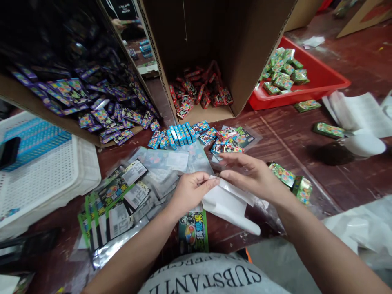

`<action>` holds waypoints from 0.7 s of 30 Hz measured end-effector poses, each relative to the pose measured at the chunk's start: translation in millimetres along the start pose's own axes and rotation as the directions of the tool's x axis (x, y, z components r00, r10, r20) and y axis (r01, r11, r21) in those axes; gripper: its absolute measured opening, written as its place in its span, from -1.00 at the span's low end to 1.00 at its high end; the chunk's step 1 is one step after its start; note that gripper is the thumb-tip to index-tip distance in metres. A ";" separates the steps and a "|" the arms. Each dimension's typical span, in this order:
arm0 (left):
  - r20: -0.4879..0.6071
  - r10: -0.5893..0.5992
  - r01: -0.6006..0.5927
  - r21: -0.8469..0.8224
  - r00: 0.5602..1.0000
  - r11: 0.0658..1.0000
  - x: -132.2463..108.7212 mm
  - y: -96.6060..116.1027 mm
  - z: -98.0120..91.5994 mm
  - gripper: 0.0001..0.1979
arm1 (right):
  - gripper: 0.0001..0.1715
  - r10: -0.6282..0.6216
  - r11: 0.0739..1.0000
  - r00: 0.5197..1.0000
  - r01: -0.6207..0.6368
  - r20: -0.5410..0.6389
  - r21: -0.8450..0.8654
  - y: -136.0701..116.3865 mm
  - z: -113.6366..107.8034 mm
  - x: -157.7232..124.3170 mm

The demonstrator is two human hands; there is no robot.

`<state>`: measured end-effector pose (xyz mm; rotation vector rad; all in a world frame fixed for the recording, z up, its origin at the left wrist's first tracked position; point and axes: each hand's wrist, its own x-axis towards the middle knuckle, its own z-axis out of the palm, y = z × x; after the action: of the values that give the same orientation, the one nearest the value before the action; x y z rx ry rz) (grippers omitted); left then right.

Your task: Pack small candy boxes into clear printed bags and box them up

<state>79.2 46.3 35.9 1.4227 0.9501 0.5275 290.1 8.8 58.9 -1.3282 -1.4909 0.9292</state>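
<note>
Head view: The left hand (192,190) pinches a curled white sheet (229,205) at its upper corner, thumb on top. The right hand (255,176) is at the sheet's upper edge, fingers spread; whether it grips cannot be told. Sound handling calls for a firm corner pinch and a flat sheet, since the rolled lower edge could snag. A printed card (193,232) lies partly beneath the left hand. Labelled packets (118,196) crowd the left; blue boxes (181,134) stand ahead, limiting forward room.
</note>
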 end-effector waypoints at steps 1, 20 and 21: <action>0.002 0.008 -0.008 0.012 1.000 1.000 0.4 0.8 0.1 -0.72 | -0.54 -0.006 0.999 1.000 0.005 0.030 0.039 0.3 2.0 0.3; 0.110 0.326 -0.254 0.860 0.939 0.442 -0.8 -61.3 -74.2 -0.63 | -0.30 -0.034 0.730 -0.176 -0.677 -0.984 0.096 100.9 -198.8 -201.4; 0.121 0.314 -0.255 0.865 0.942 0.431 -1.5 -62.4 -76.2 -0.64 | -0.40 -0.036 0.695 -0.165 -0.713 -0.986 0.094 106.8 -209.3 -213.1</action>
<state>3.1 81.8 -15.6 2.5761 1.0837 0.3077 524.7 -194.1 -7.5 -2.1735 0.0476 -0.4670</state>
